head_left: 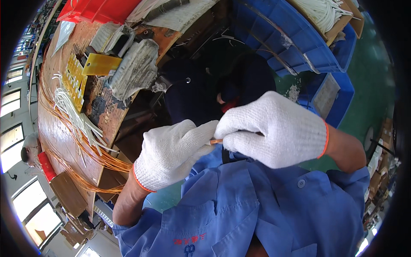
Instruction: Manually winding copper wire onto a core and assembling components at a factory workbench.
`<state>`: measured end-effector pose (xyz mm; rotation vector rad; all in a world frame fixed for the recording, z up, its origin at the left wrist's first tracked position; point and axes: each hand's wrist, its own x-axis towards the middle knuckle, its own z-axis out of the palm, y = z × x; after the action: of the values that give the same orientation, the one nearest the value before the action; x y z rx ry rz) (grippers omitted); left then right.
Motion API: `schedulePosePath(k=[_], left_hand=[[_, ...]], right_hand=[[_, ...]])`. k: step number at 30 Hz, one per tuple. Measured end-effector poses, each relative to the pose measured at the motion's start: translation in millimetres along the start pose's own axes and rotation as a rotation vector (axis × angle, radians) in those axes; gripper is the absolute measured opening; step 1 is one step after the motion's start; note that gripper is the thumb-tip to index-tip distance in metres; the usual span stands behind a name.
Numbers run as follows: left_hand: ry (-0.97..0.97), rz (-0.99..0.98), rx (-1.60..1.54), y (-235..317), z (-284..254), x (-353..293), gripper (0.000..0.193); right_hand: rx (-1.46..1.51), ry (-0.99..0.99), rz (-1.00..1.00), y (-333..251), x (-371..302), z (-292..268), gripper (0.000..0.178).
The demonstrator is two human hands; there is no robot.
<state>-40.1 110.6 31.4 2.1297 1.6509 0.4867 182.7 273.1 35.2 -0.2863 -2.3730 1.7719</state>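
Observation:
In front of my chest, both hands meet in white knit gloves with orange cuffs. My left hand [173, 152] is closed, its thumb and fingers pinching one end of a short visible piece of copper wire [217, 141]. From the other side, my right hand [274, 130] grips the same wire between thumb and curled fingers. A small pale bit shows at the wire's left end, too small to make out. The rest of the wire is hidden inside the gloves.
On the wooden bench [64, 141] at left lie copper wire bundles [113, 162], white sleeves [72, 109], a yellow perforated plate [75, 83] and a plastic-wrapped object [136, 70]. A red bin [98, 10] and blue crates [295, 38] stand beyond. Another person [32, 152] is at far left.

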Motion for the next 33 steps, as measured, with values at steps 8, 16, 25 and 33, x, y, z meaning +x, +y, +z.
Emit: schedulePosePath(k=[8,16,25,33], left_hand=[[-0.011,-0.016,0.010,0,-3,2,0.041],[0.052,-0.107,-0.051,-1,8,-3,0.035],[-0.105,-0.114,-0.135,1,0,-5,0.032],[-0.260,-0.305,-0.664,4,-5,-5,0.021]], right_hand=[[0.114,-0.129,0.153,-8,14,-14,0.016],[-0.019,0.001,0.092,-2,9,5,0.013],[-0.433,-0.053,-0.051,-5,4,7,0.009],[-0.537,-0.132,-0.119,9,5,16,0.035]])
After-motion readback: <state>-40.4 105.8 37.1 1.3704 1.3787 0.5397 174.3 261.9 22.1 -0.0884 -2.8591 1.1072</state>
